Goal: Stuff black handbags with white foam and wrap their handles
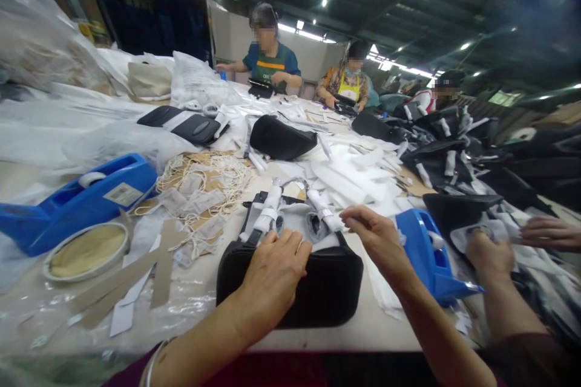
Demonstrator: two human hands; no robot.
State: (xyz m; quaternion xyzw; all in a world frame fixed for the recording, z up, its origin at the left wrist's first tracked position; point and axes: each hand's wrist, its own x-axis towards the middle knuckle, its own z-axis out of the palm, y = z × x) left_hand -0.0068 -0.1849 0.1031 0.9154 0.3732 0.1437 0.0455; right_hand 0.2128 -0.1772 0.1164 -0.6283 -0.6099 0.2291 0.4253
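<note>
A black bag lies at the table's front edge, its wrapped straps and white padding toward the far side. My left hand rests over the bag's upper edge, fingers bent together near the left strap; what its fingertips hold, if anything, is hidden. To the right of the wrapped right strap, my right hand is raised with its thumb and fingers close together at the end of the white wrapping. Whether something thin is between those fingertips is too small to tell.
Blue tape dispensers stand at left and right. Behind the bag are tangled strings with tags, white sheets and a black bag. A co-worker's hands work at right; other people sit across the table.
</note>
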